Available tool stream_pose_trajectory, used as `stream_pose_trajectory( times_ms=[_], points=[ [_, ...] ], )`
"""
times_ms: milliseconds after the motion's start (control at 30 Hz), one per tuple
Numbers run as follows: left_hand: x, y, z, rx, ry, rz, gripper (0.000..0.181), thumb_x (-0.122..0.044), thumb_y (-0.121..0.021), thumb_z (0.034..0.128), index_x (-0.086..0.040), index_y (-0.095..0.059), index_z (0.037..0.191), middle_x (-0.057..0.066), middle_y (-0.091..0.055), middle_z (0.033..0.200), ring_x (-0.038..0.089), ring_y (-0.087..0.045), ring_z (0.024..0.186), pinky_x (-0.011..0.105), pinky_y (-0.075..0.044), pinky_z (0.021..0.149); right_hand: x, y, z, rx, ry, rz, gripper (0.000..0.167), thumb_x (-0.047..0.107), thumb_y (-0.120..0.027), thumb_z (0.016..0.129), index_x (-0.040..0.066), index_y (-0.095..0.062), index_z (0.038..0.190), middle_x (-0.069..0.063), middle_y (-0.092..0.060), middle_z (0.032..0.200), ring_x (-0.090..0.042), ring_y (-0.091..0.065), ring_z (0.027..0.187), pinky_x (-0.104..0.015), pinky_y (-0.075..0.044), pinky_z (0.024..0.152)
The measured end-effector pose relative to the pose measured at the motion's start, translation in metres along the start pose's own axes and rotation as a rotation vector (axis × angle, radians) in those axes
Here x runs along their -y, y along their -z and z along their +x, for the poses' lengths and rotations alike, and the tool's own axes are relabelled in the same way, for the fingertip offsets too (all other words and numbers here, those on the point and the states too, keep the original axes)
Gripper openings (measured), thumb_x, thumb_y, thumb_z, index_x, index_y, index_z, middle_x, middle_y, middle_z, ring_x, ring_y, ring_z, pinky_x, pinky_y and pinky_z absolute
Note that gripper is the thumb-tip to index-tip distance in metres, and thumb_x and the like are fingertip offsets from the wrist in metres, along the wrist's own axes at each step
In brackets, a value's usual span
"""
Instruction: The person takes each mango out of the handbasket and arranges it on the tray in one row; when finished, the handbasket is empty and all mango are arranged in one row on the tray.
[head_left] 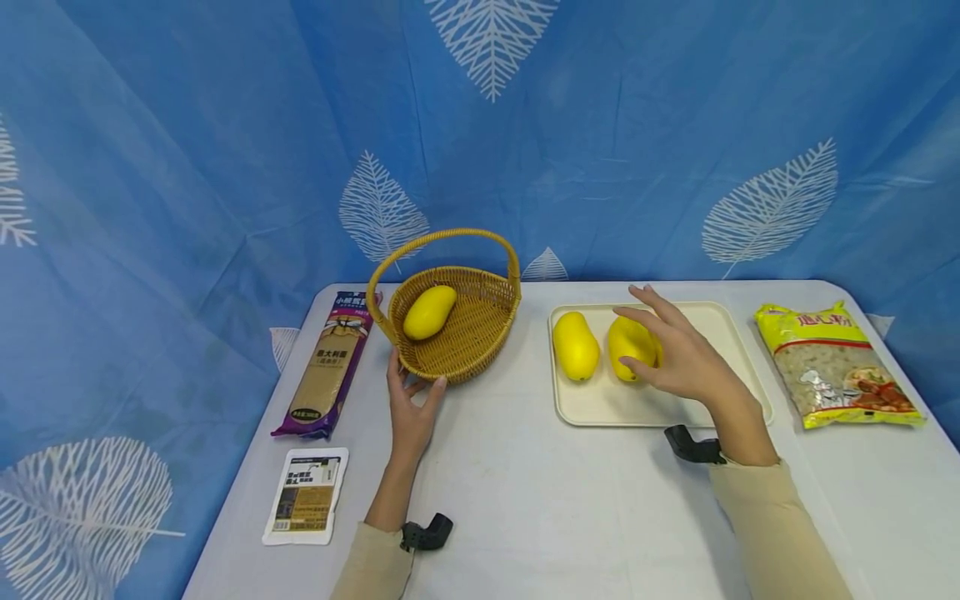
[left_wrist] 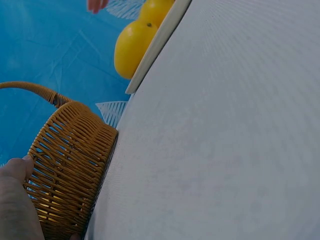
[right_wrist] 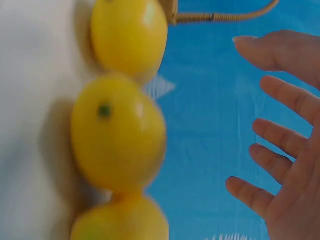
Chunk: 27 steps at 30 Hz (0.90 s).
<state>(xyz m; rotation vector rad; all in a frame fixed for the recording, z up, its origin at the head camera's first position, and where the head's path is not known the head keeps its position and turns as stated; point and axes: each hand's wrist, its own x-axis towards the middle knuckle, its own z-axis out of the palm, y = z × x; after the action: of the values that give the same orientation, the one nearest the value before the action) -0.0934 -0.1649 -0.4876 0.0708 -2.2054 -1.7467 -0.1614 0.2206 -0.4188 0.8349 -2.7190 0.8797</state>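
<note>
A wicker basket (head_left: pixel 480 333) with a tall handle stands at the back left, one yellow mango (head_left: pixel 430 312) inside it. My left hand (head_left: pixel 411 421) touches the basket's near side; the thumb (left_wrist: pixel 22 167) rests against the weave near the rim, and the other fingers are mostly hidden. On a cream tray (head_left: pixel 720 329) lie yellow mangoes: one at the left (head_left: pixel 576 346), one beside it (head_left: pixel 624 346), and a third partly covered by my right hand (head_left: pixel 678 354). That hand hovers over the mangoes with fingers spread and thumb apart, holding nothing.
At the left lie a purple pack of pasta (head_left: pixel 330 362) and a small white sealed packet (head_left: pixel 306 496). A yellow-edged clear bag of food (head_left: pixel 840 367) lies right of the tray. A blue leaf-patterned cloth (head_left: pixel 600 150) hangs behind the white table (head_left: pixel 540 500).
</note>
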Motion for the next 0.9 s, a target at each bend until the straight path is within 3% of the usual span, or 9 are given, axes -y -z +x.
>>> stream_pose_trajectory(
  times_ms=[467, 900],
  points=[
    [0.000, 0.000, 0.000, -0.002, -0.008, 0.008, 0.088, -0.012, -0.067, 0.0921, -0.002, -0.008, 0.156, 0.026, -0.018, 0.157, 0.046, -0.033, 0.135, 0.058, -0.040, 0.105, 0.069, -0.058, 0.048, 0.084, 0.146, 0.049, 0.058, 0.031, -0.072, 0.089, 0.018, -0.051, 0.142, -0.011, -0.032, 0.158, -0.034, -0.031, 0.145, -0.057, -0.041, 0.108],
    [-0.002, 0.000, 0.001, -0.005, -0.027, 0.010, 0.087, -0.009, -0.067, 0.0916, 0.000, -0.008, 0.155, 0.027, -0.018, 0.156, 0.046, -0.032, 0.136, 0.058, -0.041, 0.104, 0.084, -0.098, 0.075, 0.135, 0.189, 0.125, 0.052, 0.027, -0.067, 0.093, 0.016, -0.051, 0.142, -0.012, -0.036, 0.155, -0.032, -0.039, 0.140, -0.050, -0.040, 0.111]
  ],
)
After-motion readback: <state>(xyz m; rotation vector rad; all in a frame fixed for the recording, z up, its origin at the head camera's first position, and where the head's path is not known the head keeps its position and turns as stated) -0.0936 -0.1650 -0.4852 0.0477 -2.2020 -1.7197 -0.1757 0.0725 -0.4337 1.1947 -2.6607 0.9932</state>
